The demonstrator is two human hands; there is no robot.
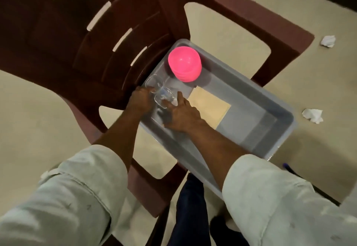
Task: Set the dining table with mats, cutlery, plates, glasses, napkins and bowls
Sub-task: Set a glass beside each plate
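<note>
1. Down low, a dark red chair (81, 38) holds a grey bin (270, 98) on its seat.
2. The left hand (140, 99) curls round clear glasses (164, 96) at the bin's left wall.
3. The right hand (183, 113) grips the glasses too, just beside.
4. Pink bowls (185, 63) sit stacked in the far corner.
5. A tan mat (209, 107) lies flat in the middle.
6. Open bin floor is on the right, and two white paper balls (312, 115) lie on the floor (328, 83) past the rim.

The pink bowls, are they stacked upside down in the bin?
Yes, the pink bowls sit dome-up, stacked inside the grey bin.
</note>
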